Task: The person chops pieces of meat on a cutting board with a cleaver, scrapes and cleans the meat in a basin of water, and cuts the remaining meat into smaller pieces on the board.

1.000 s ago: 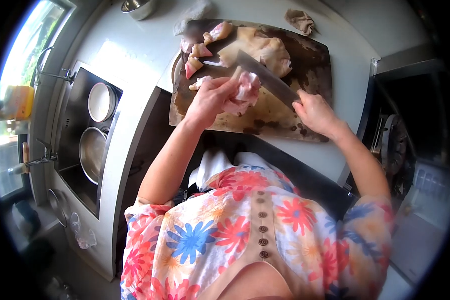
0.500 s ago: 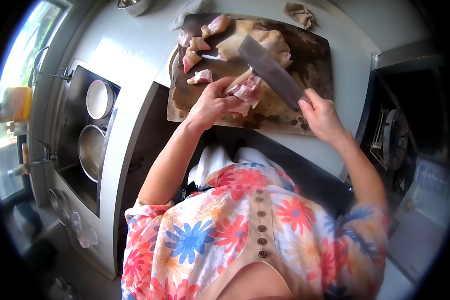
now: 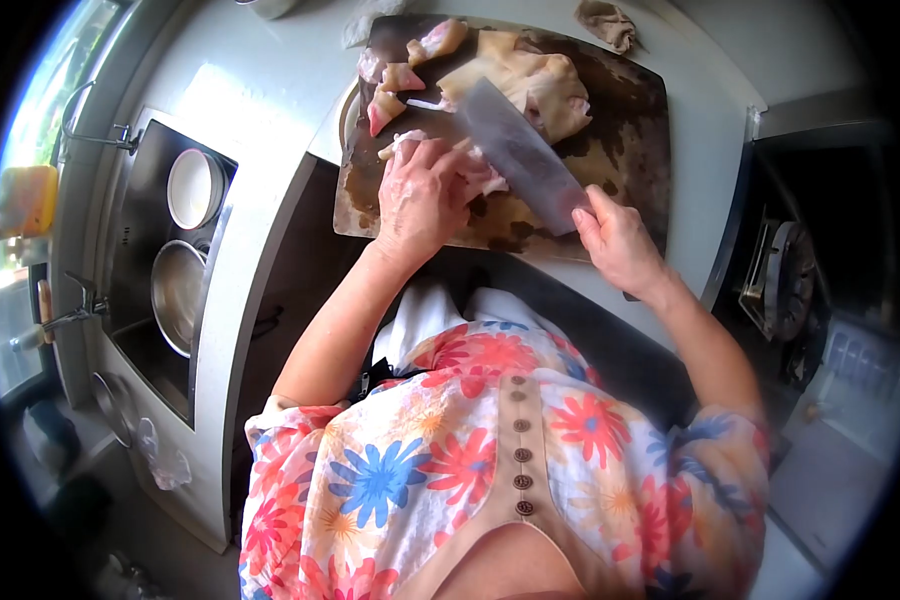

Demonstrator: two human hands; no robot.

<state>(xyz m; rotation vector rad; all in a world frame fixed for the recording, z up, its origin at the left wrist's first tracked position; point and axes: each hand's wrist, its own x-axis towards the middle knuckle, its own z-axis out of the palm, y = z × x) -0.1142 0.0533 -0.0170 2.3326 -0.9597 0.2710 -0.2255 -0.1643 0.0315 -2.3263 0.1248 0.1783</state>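
Observation:
My left hand [image 3: 420, 195] is palm down over the cutting board [image 3: 610, 190], fingers closed on a piece of raw meat [image 3: 485, 180] that is pink with pale skin. The fingers hide part of it. In my right hand [image 3: 620, 240] is the handle of a cleaver [image 3: 525, 155]. Its broad blade slants up and left, close beside the held meat and my left fingers. Behind the blade lies a large pale piece of raw meat with skin [image 3: 545, 90]. Several small cut chunks [image 3: 402, 78] lie along the board's left side.
A sink [image 3: 140, 200] at left holds a white bowl [image 3: 195, 192] and a metal bowl [image 3: 178, 298]. A crumpled brown cloth [image 3: 607, 25] lies behind the board. The white counter [image 3: 240, 95] runs around it. A dark recess with a round metal part [image 3: 790, 280] is at right.
My left hand has turned palm down and brought the meat lower onto the board. My right hand has shifted left and slightly down with the cleaver.

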